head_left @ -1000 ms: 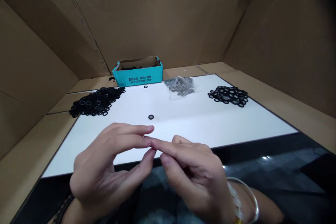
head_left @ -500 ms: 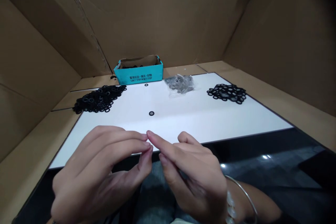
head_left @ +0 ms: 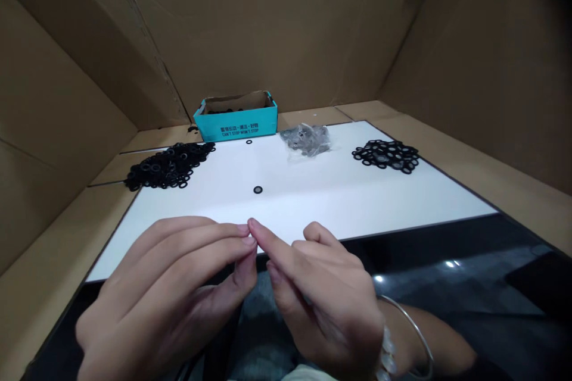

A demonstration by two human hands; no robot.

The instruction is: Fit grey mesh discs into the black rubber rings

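Observation:
My left hand (head_left: 170,292) and my right hand (head_left: 319,294) meet fingertip to fingertip over the near edge of a white board (head_left: 322,202). Both are pinched, thumb against fingers; whatever sits between the tips is too small to make out. A single black ring with a grey centre (head_left: 257,190) lies on the board just beyond the fingers. Farther off lie a heap of black rubber rings (head_left: 167,165) at the left and a smaller heap of black rings (head_left: 388,155) at the right. A clear bag of grey parts (head_left: 306,140) rests between them.
A teal cardboard box (head_left: 236,120) stands at the back, with one stray ring (head_left: 249,141) in front of it. Brown cardboard walls (head_left: 286,30) enclose the board on three sides. A dark glossy surface (head_left: 473,286) runs along the near edge. A bangle circles my right wrist.
Both hands have drawn slightly nearer and lower in view, the left most of all; the fingertips stay pinched together. The view has tilted a little, so the board's objects sit higher.

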